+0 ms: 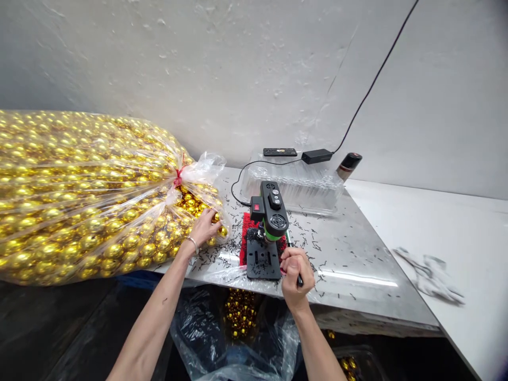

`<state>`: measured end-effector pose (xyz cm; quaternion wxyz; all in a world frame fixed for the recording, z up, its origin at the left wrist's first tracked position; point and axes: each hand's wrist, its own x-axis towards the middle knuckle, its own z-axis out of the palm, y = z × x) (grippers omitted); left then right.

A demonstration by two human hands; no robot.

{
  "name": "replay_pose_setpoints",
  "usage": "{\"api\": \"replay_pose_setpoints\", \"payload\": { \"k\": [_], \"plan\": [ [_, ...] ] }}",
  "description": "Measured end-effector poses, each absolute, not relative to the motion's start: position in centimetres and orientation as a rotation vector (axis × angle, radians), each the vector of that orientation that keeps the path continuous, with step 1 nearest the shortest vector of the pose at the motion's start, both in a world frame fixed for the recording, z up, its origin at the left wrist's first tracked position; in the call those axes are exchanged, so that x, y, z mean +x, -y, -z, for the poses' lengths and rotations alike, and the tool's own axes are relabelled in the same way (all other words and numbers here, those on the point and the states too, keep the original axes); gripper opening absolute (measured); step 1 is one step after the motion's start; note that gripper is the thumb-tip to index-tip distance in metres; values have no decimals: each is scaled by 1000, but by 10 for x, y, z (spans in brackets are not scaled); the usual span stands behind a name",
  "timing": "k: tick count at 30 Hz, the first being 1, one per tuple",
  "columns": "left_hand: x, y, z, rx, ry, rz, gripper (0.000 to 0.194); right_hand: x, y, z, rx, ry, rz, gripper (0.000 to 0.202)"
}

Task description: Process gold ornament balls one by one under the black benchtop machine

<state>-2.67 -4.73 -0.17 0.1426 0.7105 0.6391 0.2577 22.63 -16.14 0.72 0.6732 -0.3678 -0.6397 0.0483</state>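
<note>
At the opening of a clear plastic bag (119,180) full of shiny gold balls, my left hand (204,226) has its fingers curled around a gold ball (216,217). More gold balls (192,203) lie around its fingertips. My right hand (296,271) is wrapped in a fist around the black-tipped lever (300,280) of a small bench drill press (273,211). The press has a black head with a green ring and a slotted black base plate (262,259). Black shavings lie on the plate, and a red mat (245,241) shows beneath it.
Behind the press are clear plastic trays (293,188), a black power adapter (316,156) with its cord, a dark phone-like slab (280,152) and a can (349,165). Gloves (431,275) lie at right. Below the edge hangs an open plastic bag (198,323) with gold balls inside.
</note>
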Motion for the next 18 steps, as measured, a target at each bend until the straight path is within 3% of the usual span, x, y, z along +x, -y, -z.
{"api": "replay_pose_setpoints", "payload": {
  "k": [4, 9, 15, 18],
  "plan": [
    [-22, 85, 2, 1345, -1434, -1202, 57, 224, 161, -3, -848, 1403, -123, 30],
    [17, 124, 23, 863, -1096, -1229, 48, 222, 160, -2, -866, 1363, -113, 31],
    [67, 127, 47, 967, -1180, -1051, 53, 223, 162, -9, -871, 1416, -84, 31],
    [81, 121, 53, 1273, -1256, -1061, 45, 224, 163, -10, -873, 1433, -83, 31]
  ]
}}
